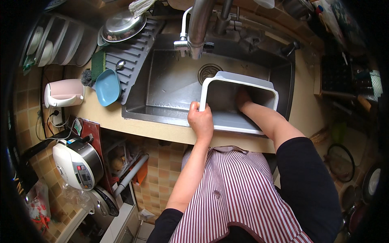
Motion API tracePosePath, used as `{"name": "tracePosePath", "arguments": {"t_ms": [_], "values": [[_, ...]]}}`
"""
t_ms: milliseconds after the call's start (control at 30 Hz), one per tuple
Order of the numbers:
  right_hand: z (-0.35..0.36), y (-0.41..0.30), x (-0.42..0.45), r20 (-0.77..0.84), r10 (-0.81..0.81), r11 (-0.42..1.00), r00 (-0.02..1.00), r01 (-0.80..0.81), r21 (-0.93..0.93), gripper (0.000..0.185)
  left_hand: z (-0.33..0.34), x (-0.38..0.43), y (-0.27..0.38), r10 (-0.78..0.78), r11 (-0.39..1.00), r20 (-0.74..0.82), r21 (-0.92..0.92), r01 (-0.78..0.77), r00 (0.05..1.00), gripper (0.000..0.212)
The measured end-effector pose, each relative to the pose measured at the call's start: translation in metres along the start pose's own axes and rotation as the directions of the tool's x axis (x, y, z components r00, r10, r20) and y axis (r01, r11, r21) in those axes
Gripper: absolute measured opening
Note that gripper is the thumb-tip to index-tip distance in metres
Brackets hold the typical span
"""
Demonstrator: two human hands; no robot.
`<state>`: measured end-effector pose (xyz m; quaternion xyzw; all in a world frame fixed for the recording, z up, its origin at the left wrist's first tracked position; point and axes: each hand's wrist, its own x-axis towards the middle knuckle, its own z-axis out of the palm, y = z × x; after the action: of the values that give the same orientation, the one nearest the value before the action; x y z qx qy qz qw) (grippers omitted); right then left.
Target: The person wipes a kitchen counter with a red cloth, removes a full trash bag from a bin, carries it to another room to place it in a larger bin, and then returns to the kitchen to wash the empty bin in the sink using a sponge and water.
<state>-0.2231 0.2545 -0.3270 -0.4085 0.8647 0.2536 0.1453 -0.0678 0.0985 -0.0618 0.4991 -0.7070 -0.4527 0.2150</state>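
A grey rectangular plastic bin [247, 78] with a white rim rests tilted in the right half of the stainless steel sink [173, 76], its opening towards me. My left hand [201, 121] grips the rim at its near left corner, thumb on top. Deep inside the bin is my right hand [244, 98], blurred and in shadow; its fingers are hard to make out and whatever they may hold is hidden. Just beyond the bin's far left corner lies the round drain [209, 72]. Above the sink hangs the metal faucet [197, 45], with no water seen running.
Left of the sink, a grey ridged drain mat [135, 54] carries a lidded steel pan [123, 27] and a spoon [120, 64]. A blue dish [108, 88], green scouring pad [98, 65] and pink kettle [65, 92] are nearby. Lower left stands a rice cooker [77, 164].
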Motion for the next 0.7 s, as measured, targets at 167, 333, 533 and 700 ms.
{"name": "tracePosePath", "arguments": {"t_ms": [167,333,533,700], "values": [[-0.065,-0.001,-0.030,0.449,-0.265,0.964,0.854,0.242,0.109,0.045,-0.005,-0.007,-0.006,0.022,0.999,0.025,-0.037,-0.021,0.999,0.022],[-0.102,0.007,-0.061,0.134,-0.265,0.816,0.955,0.148,0.559,0.041,-0.009,-0.009,-0.008,0.034,0.999,0.064,0.001,-0.034,0.997,0.021],[-0.191,-0.028,-0.063,0.224,-0.546,0.575,0.807,0.167,0.801,0.040,-0.006,-0.007,0.000,0.027,0.999,0.112,-0.023,-0.025,0.993,0.026],[-0.274,0.008,-0.124,0.026,-0.507,0.353,0.862,0.180,0.918,0.046,-0.003,0.004,0.002,-0.063,0.992,0.107,-0.101,0.073,0.992,0.038]]}}
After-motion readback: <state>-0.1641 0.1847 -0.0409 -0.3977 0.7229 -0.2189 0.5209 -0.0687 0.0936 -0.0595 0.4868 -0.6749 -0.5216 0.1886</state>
